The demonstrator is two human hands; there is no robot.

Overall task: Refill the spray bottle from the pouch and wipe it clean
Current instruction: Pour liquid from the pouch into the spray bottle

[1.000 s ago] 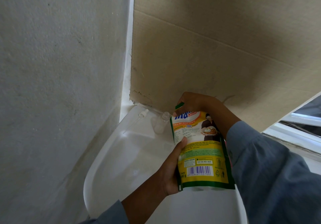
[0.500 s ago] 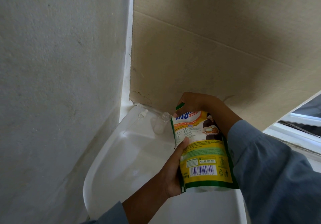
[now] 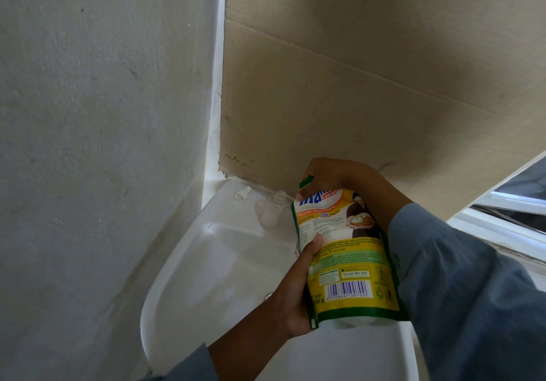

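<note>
A yellow and green refill pouch [image 3: 348,256] is held upright over a white sink [image 3: 183,268]. My left hand [image 3: 298,292] grips its lower left side, thumb on the front. My right hand [image 3: 331,176] pinches the pouch's top corner, where a green tab sticks up. A small clear spray bottle [image 3: 270,209] stands uncapped on the sink's back ledge, just left of the pouch top. Its white spray head with dip tube [image 3: 236,200] lies on the ledge further left.
A rough grey wall [image 3: 103,144] closes the left side. A large cardboard sheet [image 3: 354,85] leans behind the sink. A window frame [image 3: 508,218] shows at the right edge.
The pouch has shifted slightly lower and to the right in both hands. The bottle and spray head have not moved.
</note>
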